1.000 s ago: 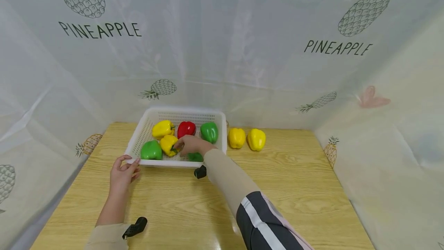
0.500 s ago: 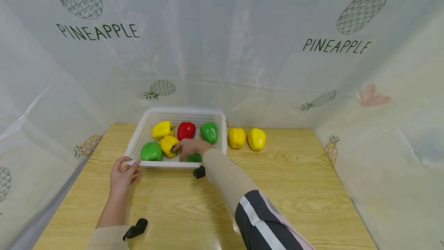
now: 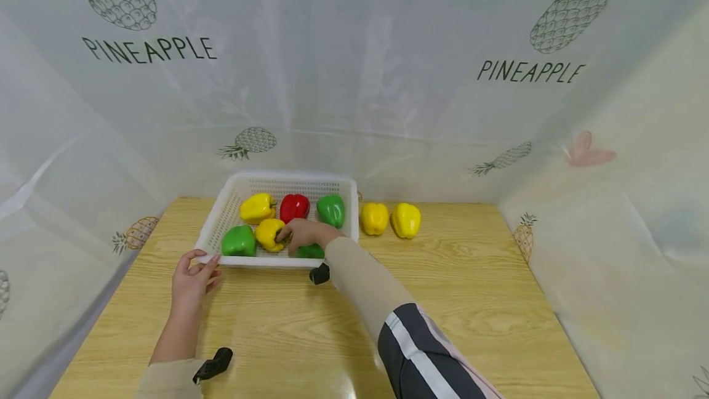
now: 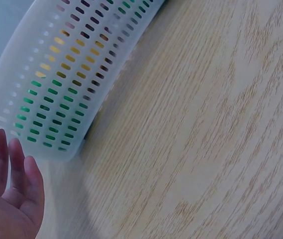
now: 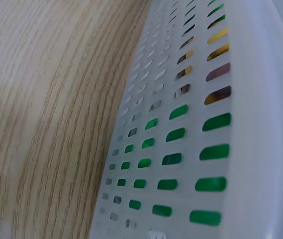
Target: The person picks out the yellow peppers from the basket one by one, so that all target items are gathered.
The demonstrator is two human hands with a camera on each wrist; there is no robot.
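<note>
A white perforated plastic basket (image 3: 209, 226) stands at the back of the table with several bell peppers inside. My left hand (image 3: 190, 285) holds its front left corner, thumb and index finger at the rim; the left wrist view shows the other fingers (image 4: 17, 167) outstretched beside the basket wall. My right hand (image 3: 306, 234) reaches over the front rim and pinches a yellow bell pepper (image 3: 268, 234) by its stem end. Around it lie another yellow pepper (image 3: 257, 209), a red pepper (image 3: 294, 207) and green peppers (image 3: 239, 241), one partly hidden under my right hand.
Two yellow peppers (image 3: 374, 219) stand on the wooden table (image 3: 454, 288) right of the basket. A pineapple-print sheet (image 3: 332, 79) hangs behind and along the sides. Black camera mounts (image 3: 215, 364) stick out from both wrists.
The pinched yellow pepper and my right hand have shifted slightly toward the front of the basket. My left hand stays at the corner. The head view has swung slightly right.
</note>
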